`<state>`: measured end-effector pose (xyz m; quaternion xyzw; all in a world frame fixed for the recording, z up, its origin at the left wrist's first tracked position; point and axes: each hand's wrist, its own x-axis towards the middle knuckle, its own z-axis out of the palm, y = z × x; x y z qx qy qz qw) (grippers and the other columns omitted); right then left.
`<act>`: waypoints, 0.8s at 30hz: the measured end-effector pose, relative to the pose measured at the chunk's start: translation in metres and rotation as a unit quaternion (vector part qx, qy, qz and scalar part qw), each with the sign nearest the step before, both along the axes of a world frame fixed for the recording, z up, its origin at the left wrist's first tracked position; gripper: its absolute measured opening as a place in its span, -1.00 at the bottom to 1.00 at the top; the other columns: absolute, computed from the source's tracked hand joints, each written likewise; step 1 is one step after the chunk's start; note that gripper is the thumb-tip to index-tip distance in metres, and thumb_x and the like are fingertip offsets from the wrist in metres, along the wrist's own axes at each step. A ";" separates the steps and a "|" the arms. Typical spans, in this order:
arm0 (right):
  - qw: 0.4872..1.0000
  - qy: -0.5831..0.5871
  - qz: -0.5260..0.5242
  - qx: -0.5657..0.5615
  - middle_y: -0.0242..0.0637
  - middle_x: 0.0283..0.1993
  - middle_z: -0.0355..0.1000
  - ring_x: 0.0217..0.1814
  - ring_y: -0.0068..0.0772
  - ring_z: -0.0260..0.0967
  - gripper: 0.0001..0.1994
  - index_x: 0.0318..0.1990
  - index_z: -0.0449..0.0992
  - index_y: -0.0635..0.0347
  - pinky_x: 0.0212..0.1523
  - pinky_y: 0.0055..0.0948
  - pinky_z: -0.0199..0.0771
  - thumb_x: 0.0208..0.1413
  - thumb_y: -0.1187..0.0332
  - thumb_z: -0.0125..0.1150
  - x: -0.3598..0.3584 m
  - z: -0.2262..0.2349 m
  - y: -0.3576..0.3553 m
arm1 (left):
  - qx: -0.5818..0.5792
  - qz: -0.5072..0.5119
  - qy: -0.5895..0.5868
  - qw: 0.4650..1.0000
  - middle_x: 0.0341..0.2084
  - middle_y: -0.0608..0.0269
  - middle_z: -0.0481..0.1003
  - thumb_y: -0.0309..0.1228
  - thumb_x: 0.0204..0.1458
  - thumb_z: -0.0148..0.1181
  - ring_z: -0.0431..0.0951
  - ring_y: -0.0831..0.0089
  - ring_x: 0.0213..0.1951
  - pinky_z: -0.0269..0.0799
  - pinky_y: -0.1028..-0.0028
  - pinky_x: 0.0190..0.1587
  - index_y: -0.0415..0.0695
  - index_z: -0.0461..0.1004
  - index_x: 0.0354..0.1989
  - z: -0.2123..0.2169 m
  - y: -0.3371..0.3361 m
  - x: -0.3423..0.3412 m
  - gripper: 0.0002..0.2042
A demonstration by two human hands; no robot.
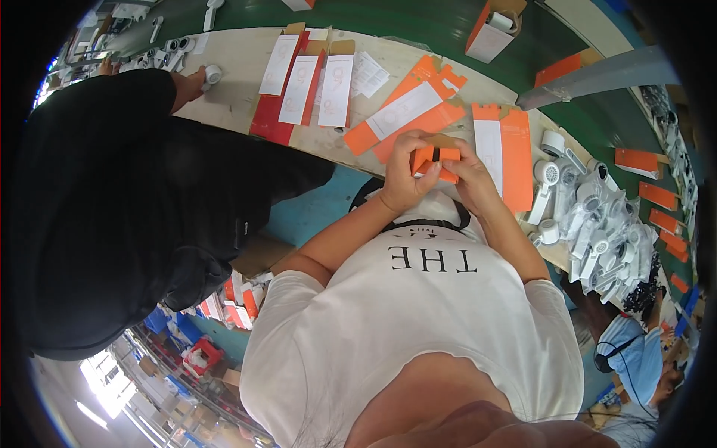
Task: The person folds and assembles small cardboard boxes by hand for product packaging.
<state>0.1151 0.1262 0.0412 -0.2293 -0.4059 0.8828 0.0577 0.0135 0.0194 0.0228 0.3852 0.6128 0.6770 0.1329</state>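
Close in front of my body, both hands hold one small orange carton with its end flaps turned toward me. My left hand wraps its left side, thumb by the flaps. On the other side my right hand grips it, with fingers and thumb pressed near the opening. Flat orange cartons with white panels lie just beyond my hands, overlapping. Another flat orange carton rests right of my right hand. Farther left are several white and red cartons beside a printed sheet.
At right, white handheld shower heads, many bagged, are heaped on the table. A green conveyor belt runs beyond, carrying an open carton. A grey metal bar crosses it. At left a co-worker in black holds a white part.
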 end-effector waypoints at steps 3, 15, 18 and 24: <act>0.998 0.028 -0.026 0.041 -0.30 0.04 0.28 0.12 -0.47 0.18 -0.59 0.09 0.24 0.22 0.15 -0.45 0.12 0.02 0.54 -0.05 -0.001 -0.004 0.005 | -0.007 -0.021 0.059 0.998 -0.14 0.00 0.29 -0.40 -0.15 0.22 0.36 0.16 -0.14 0.30 0.35 -0.08 -0.18 0.30 -0.21 0.004 0.000 -0.007 -0.67; 0.997 0.059 -0.042 -0.039 -0.29 0.19 0.12 0.26 -0.39 0.00 -0.46 0.21 0.11 0.14 0.20 -0.43 0.04 -0.01 0.53 -0.06 -0.008 0.006 -0.008 | -0.018 -0.023 0.197 0.980 -0.09 0.03 0.25 -0.32 -0.28 0.38 0.35 0.17 -0.12 0.34 0.34 -0.15 -0.12 0.33 -0.20 -0.005 -0.007 -0.008 -0.55; 0.996 0.061 -0.060 0.004 -0.29 0.20 0.10 0.27 -0.40 -0.02 -0.45 0.23 0.08 0.12 0.19 -0.42 0.03 0.01 0.49 -0.06 -0.008 0.006 -0.011 | -0.026 0.015 0.163 0.986 -0.12 0.05 0.25 -0.31 -0.30 0.40 0.35 0.18 -0.13 0.33 0.34 -0.14 -0.12 0.35 -0.27 -0.003 -0.005 -0.002 -0.58; 0.997 0.064 0.028 0.034 -0.28 0.19 0.12 0.22 -0.40 0.05 -0.61 0.09 0.28 0.13 0.16 -0.40 0.08 0.05 0.46 -0.05 0.004 0.002 0.008 | -0.063 0.000 0.156 0.986 -0.14 0.04 0.25 -0.33 -0.32 0.40 0.35 0.16 -0.12 0.32 0.33 -0.12 -0.12 0.32 -0.30 0.001 -0.011 -0.003 -0.59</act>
